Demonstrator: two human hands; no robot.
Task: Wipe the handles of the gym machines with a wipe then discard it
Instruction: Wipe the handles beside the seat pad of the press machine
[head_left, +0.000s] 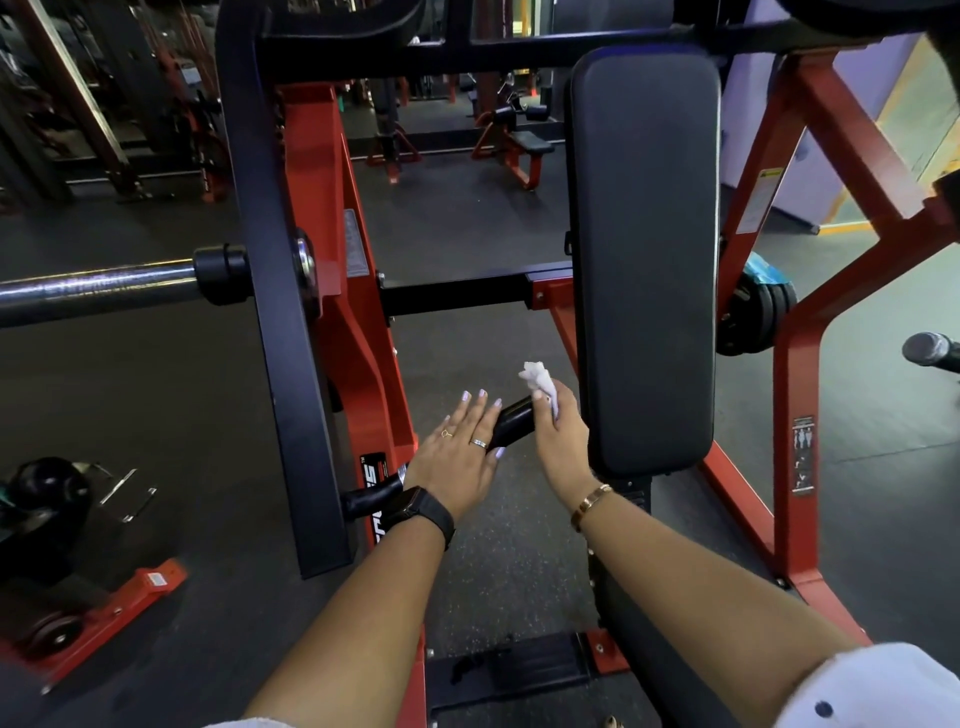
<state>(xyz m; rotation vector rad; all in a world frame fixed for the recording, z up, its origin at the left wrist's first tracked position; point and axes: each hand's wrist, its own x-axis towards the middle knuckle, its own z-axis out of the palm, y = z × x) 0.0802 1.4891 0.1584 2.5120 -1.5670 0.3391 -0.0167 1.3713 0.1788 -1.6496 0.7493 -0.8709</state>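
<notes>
Mid frame, the right grip pinches the wipe, which pokes out on top, at the black handle. The left grip lies flat over it.

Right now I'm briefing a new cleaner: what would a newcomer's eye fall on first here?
At lower centre, the right hand holds a crumpled white wipe at the black handle, with the left hand flat over it. Just right stands the tall black back pad, flanked by the machine's bright red frame.

Dim gym, brighter daylight upper right; wide-angle bending at edges, corners soft
</notes>
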